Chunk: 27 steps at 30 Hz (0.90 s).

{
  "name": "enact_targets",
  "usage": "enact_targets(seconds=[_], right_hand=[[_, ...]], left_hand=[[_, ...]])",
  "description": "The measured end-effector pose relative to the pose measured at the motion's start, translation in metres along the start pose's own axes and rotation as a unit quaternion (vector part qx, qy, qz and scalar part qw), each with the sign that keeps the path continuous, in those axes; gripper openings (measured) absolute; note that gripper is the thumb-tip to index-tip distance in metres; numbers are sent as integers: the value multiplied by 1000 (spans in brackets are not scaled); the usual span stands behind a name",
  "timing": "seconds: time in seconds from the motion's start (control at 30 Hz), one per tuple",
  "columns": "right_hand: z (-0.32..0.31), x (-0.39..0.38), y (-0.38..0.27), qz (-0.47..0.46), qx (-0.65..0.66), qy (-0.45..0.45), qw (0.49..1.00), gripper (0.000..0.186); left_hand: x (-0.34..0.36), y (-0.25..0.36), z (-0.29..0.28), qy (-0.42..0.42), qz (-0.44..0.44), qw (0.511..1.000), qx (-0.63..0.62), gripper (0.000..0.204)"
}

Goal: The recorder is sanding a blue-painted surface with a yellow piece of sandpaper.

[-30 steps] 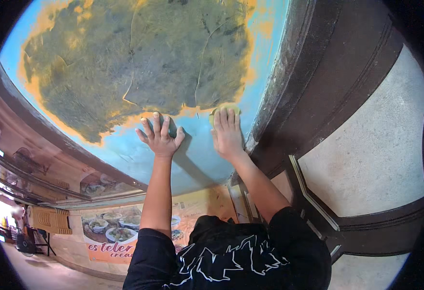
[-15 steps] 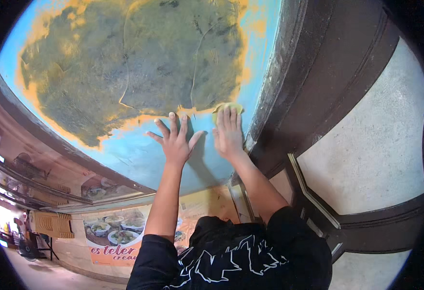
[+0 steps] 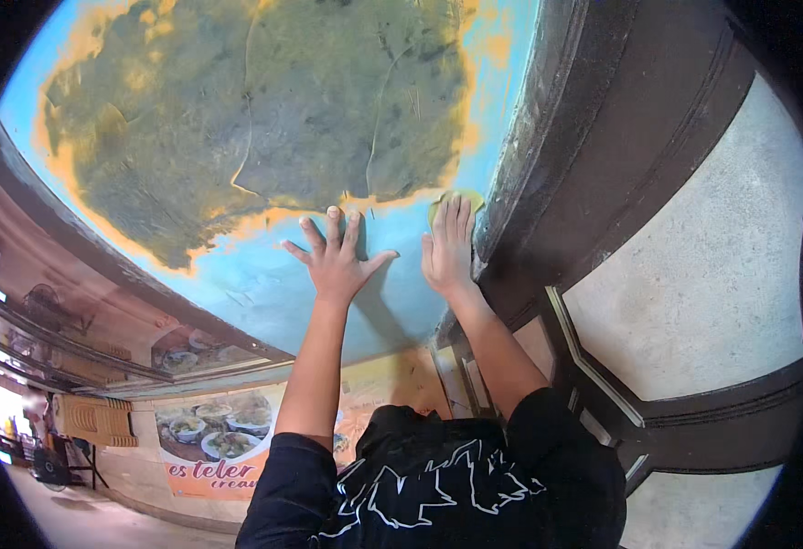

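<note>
Flat fingers on the pad, with care near the brown border

The blue surface (image 3: 255,306) is the largest thing, and the dark patch (image 3: 310,110), with its ragged orange edge, covers much of it. To the right of the patch runs a brown border (image 3: 548,174). The left hand (image 3: 335,267) is just below the patch, its fingers spread apart and holding nothing; it appears to rest on the blue, and a steady palm there should help balance. The right hand (image 3: 450,252) is below the patch's lower right corner, its straight fingers together over a yellowish pad (image 3: 475,201). Whether they also grip it, I cannot tell. The pad is beside that same corner, near the border. I would press evenly through all the fingers, keep the pad flat, and work gently there, because its edge could catch.
</note>
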State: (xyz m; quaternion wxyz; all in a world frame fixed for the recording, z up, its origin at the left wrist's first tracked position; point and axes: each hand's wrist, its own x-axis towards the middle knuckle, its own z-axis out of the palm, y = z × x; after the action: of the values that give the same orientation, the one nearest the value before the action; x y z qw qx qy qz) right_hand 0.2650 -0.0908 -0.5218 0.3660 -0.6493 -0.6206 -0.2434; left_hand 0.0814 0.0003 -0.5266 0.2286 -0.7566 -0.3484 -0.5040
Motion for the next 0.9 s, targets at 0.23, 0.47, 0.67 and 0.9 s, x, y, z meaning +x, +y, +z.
enact_targets(seconds=[0.23, 0.47, 0.67, 0.9], right_hand=[[8, -4, -27, -34, -10, -68, 997, 61], [19, -17, -12, 9, 10, -33, 999, 62], [19, -5, -29, -29, 8, -109, 994, 62], [15, -22, -12, 38, 16, -14, 999, 59]], left_hand=[[0, -2, -4, -21, 26, 999, 18, 107], [0, -1, 1, -11, 4, 1000, 1, 96], [-7, -5, 2, -19, 0, 1000, 9, 97], [-3, -1, -2, -14, 5, 1000, 4, 96]])
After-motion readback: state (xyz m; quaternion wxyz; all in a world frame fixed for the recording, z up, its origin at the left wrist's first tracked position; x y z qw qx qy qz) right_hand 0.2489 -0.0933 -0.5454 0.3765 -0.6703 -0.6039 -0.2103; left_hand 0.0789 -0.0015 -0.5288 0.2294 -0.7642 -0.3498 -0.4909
